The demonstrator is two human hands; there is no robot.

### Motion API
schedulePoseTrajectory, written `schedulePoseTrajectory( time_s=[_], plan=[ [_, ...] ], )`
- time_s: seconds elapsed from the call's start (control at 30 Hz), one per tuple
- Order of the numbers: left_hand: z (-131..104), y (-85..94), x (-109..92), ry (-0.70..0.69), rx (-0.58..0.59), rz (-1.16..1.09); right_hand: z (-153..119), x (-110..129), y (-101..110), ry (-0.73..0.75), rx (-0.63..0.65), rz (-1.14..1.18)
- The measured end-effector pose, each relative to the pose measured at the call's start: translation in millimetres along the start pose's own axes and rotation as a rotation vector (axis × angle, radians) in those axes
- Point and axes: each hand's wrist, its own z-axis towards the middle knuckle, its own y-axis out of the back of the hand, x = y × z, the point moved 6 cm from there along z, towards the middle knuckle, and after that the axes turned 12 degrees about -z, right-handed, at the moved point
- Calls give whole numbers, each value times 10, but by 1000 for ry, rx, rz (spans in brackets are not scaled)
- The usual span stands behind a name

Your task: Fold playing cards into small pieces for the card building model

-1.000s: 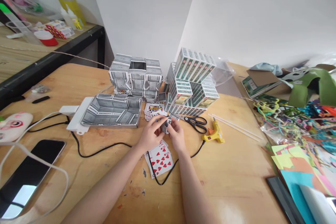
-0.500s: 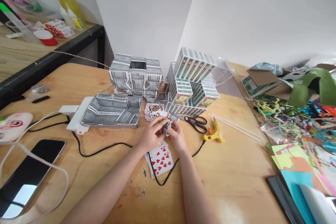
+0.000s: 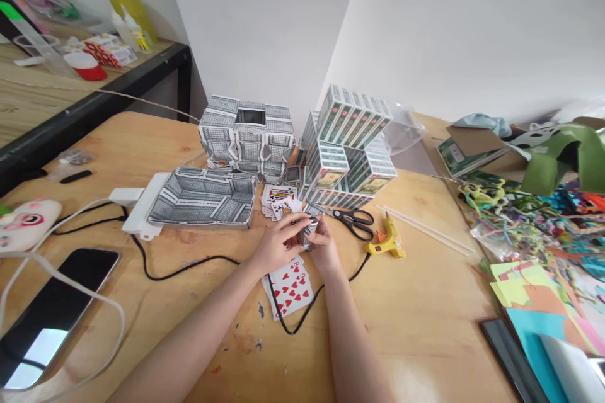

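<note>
2-handed pinch: left hand (image 3: 274,247) and right hand (image 3: 325,250) with fingers nearly closed on 1 small grey-patterned piece (image 3: 312,225), probably folded card, held between both, just short of face cards (image 3: 280,195). Can't tell exact fingertip contact. Looks like pressing or shaping step; need light, even pressure next, no crushing. Watch black cord (image 3: 293,332) across heart cards (image 3: 292,293) near wrists: snag risk. Also around: yellow glue gun (image 3: 390,240) and scissors (image 3: 350,221) to right, card-patterned tray (image 3: 208,204) to left, stacked card boxes (image 3: 332,167) behind.
</note>
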Motion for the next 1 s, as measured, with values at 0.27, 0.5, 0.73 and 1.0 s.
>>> schedulePoseTrajectory(
  time_s=[0.27, 0.5, 0.73, 1.0],
  plan=[
    [9, -27, -48, -19, 8, -59, -37, -31, -23, -115, 55, 76],
    [16, -26, -185, 29, 85, -188, -9, -14, 3, 18, 35, 57],
    [-61, -7, 214, 350, -156, -564, -61, 142, -2, 183, -41, -132],
    [-13, -42, 351, 629, -60, -766, -81, 219, -7, 384, -86, -411]
  ],
)
